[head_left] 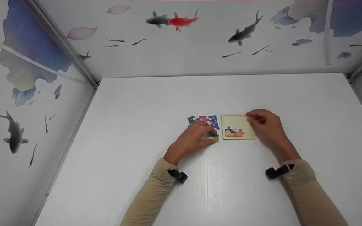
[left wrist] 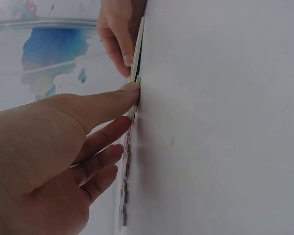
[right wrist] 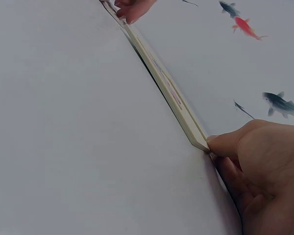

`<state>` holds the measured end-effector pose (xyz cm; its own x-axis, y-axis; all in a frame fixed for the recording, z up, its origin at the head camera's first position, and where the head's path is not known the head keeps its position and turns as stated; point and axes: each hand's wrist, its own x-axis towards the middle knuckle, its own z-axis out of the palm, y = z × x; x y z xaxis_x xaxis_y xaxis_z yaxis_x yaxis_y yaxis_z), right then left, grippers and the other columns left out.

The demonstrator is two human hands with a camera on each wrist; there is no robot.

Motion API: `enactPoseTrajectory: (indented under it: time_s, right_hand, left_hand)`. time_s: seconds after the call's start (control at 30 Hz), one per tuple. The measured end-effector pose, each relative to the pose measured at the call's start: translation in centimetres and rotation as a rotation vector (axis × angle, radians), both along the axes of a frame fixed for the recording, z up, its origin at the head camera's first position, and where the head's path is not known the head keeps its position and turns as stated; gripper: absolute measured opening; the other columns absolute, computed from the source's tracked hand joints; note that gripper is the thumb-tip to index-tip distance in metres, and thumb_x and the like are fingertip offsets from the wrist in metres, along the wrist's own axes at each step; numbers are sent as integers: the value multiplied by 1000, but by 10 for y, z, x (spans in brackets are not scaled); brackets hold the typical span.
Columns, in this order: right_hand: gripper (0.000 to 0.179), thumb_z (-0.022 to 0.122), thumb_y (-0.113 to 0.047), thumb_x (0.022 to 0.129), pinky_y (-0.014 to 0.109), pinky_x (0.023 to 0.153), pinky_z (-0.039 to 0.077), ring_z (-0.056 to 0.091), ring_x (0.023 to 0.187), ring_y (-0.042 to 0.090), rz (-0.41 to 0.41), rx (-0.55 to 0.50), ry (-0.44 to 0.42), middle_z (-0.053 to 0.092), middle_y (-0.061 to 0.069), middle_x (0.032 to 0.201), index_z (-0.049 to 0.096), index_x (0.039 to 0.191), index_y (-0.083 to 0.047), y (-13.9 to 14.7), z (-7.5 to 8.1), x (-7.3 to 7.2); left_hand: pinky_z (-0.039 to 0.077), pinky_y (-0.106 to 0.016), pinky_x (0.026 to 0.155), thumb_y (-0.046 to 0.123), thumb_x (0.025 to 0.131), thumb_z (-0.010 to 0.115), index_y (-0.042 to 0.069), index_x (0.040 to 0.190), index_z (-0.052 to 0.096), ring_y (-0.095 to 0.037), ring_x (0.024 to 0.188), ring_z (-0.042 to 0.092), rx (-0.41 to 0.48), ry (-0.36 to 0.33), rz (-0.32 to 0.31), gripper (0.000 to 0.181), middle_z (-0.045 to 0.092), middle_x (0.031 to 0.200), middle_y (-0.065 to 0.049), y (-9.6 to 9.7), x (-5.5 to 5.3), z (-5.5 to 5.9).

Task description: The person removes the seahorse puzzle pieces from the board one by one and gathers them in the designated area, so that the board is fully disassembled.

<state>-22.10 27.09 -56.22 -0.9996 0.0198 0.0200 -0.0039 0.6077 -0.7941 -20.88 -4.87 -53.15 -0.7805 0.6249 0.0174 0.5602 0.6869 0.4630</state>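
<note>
A square wooden puzzle tray [head_left: 233,121] lies on the table, with a few joined jigsaw pieces [head_left: 240,133] in its lower left part. My right hand [head_left: 266,124] grips the tray's right edge; in the right wrist view the thumb of this hand [right wrist: 264,166] presses on a corner of the pale frame [right wrist: 186,128]. To the left of the tray, my left hand [head_left: 195,138] pinches a yellow-green puzzle piece [head_left: 215,138] between thumb and fingertips. The left wrist view has the hand [left wrist: 54,152] side-on, its other fingers loosely bent over the pieces.
More loose purple, pink and green pieces [head_left: 212,119] lie beyond the left hand, partly covered by it. The white table [head_left: 156,97] meets a back wall [head_left: 200,59] printed with fish, and a side wall [head_left: 58,122] stands on the left.
</note>
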Motion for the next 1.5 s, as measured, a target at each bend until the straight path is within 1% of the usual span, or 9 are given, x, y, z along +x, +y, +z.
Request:
enactPoseTrajectory:
  time_s: [0.23,0.33,0.43,0.67,0.83,0.9,1.1,1.23,1.5]
  right_hand:
    - [26,69,-28,108,16,89,49,62,112,21,6,10,9,69,3,133,76,133,-24,0,1,-1]
    - [27,69,-26,108,14,87,48,62,111,21,14,17,25,69,4,134,77,133,-22,1,0,-1]
    - [26,69,-25,107,11,85,47,61,108,20,17,22,35,69,4,133,77,132,-22,2,-2,-1]
    - [25,70,-24,107,8,85,47,64,108,20,29,23,56,71,4,129,77,131,-21,5,-3,-3]
    - [25,70,-22,107,8,85,47,66,107,20,30,33,96,73,6,126,78,130,-20,5,-2,-2]
    - [25,70,-22,107,8,85,47,67,107,20,32,32,97,73,5,126,78,130,-20,5,-2,-3]
    - [26,71,-22,107,6,85,47,66,107,21,54,29,106,73,7,128,78,132,-19,4,-2,-3]
    - [25,71,-22,106,7,84,47,65,105,20,50,24,114,73,7,127,78,130,-18,4,-2,-3]
    - [25,71,-20,106,6,83,46,65,104,20,51,28,109,73,10,127,78,129,-16,3,-2,-4]
  left_hand:
    - [53,-35,108,35,102,77,17,124,79,-16,115,63,6,60,2,28,71,122,1,5,-2,2]
    - [54,-34,104,34,103,76,17,123,80,-16,113,63,20,95,-15,27,72,120,1,12,-5,3]
    - [54,-32,103,33,104,75,17,126,79,-15,114,63,39,104,-34,27,72,120,1,23,-6,4]
    - [52,-26,104,26,105,74,13,125,77,-16,115,60,87,31,-47,24,71,121,-2,51,-10,4]
    - [52,-23,105,23,105,73,11,128,76,-16,118,65,129,-3,-56,26,70,125,-4,72,-16,4]
    - [52,-22,104,24,105,73,11,129,74,-16,119,66,140,-39,-48,27,69,127,-5,77,-17,3]
    - [52,-18,103,24,106,72,10,129,74,-15,116,66,148,-99,0,27,66,126,-5,84,-12,1]
    - [51,-18,104,22,109,68,11,130,74,-14,117,65,152,-111,-8,25,66,126,-5,85,-9,2]
    - [48,-20,111,18,111,64,10,140,70,-14,125,60,63,-104,-25,31,62,134,-5,85,-6,5]
